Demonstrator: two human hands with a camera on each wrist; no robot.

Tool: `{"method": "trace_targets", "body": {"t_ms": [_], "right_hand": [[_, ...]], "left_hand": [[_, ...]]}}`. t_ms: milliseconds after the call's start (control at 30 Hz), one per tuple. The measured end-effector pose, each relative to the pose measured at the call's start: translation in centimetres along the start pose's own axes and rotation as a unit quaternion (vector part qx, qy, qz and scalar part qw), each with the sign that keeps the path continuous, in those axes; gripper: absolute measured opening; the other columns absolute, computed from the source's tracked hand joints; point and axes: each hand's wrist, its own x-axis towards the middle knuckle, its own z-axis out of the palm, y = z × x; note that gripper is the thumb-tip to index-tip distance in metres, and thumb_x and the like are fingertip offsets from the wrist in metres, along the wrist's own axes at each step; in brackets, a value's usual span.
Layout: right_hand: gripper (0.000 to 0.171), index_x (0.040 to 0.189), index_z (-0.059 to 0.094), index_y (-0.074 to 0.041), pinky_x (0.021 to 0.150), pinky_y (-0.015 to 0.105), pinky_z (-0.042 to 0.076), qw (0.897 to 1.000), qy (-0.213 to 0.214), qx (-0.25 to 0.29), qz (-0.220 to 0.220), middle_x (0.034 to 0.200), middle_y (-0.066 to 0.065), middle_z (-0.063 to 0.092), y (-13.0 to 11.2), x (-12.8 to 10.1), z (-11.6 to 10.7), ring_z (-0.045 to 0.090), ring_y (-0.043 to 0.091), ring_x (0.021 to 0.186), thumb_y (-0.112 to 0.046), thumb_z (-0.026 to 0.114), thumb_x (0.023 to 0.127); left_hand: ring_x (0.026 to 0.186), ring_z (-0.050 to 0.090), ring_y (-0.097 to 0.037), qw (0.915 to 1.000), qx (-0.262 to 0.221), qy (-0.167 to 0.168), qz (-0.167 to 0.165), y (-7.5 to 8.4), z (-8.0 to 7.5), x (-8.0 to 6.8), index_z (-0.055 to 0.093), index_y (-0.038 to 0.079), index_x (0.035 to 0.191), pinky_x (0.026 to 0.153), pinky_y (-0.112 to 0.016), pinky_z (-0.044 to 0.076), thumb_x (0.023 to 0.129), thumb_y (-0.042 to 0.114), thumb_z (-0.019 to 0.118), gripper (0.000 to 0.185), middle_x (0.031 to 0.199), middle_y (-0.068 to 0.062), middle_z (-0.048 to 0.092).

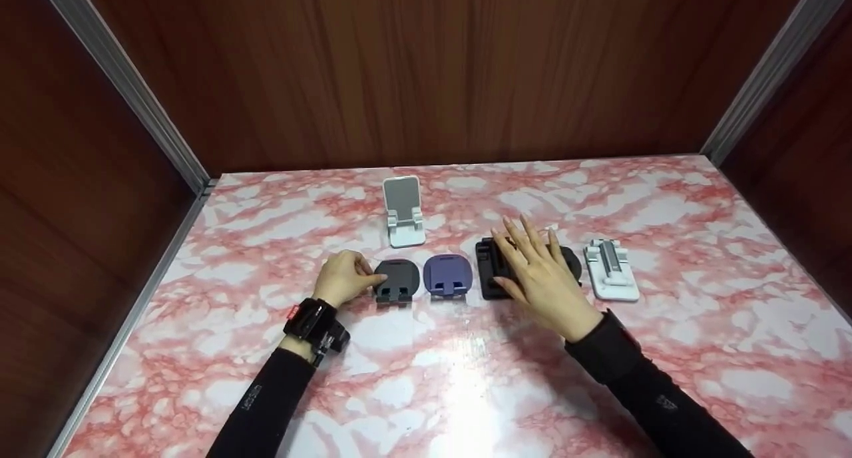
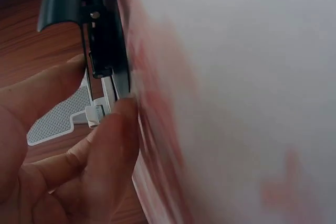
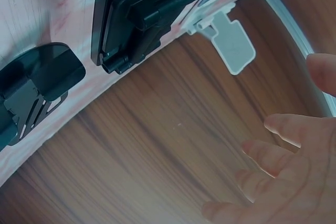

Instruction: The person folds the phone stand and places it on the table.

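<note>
My left hand (image 1: 342, 277) pinches the left edge of a dark grey, round folded phone stand (image 1: 397, 276). In the left wrist view, thumb and fingers close on the rim of that dark stand (image 2: 107, 35). Beside it lies a purple folded phone stand (image 1: 448, 275). My right hand (image 1: 542, 275) is spread, fingers straight, over a black rectangular folded phone stand (image 1: 488, 271) and a black rounded one (image 1: 571, 263), partly covering both. The right wrist view shows a gap between the spread hand (image 3: 283, 177) and the black rectangular stand (image 3: 147, 22).
An unfolded white phone stand (image 1: 403, 208) with a grey pad stands upright behind the row. At the right end lies a folded white phone stand (image 1: 612, 271). Wooden panels (image 1: 452, 72) close off the back and sides of the red-and-white marbled table (image 1: 373, 411).
</note>
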Motion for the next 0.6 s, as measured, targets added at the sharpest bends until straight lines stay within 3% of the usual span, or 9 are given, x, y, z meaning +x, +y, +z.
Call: {"method": "trace_targets", "body": {"t_ms": [300, 600], "right_hand": [[0.066, 0.151, 0.039, -0.007, 0.118, 0.068, 0.018, 1.0, -0.012, 0.003, 0.002, 0.158, 0.021, 0.032, -0.1, 0.0, 0.1, 0.024, 0.042, 0.148, -0.031, 0.063, 0.095], [0.066, 0.152, 0.038, -0.009, 0.119, 0.068, 0.014, 0.999, -0.03, 0.012, 0.018, 0.16, 0.019, 0.029, -0.2, -0.2, 0.3, 0.02, 0.04, 0.15, -0.032, 0.063, 0.096]], "left_hand": [[0.08, 0.065, -0.022, 0.9925, 0.118, 0.03, -0.002, 0.6, -0.2, -0.3, 0.069, 0.013, 0.094, 0.07, -0.04, 0.051, 0.076, 0.052, 0.08, 0.044, 0.087, -0.002, 0.072], [0.08, 0.069, -0.03, 0.9769, 0.193, 0.078, 0.046, 1.9, -0.2, -1.4, 0.069, 0.008, 0.097, 0.069, -0.045, 0.052, 0.076, 0.045, 0.083, 0.044, 0.083, -0.009, 0.072]]}}
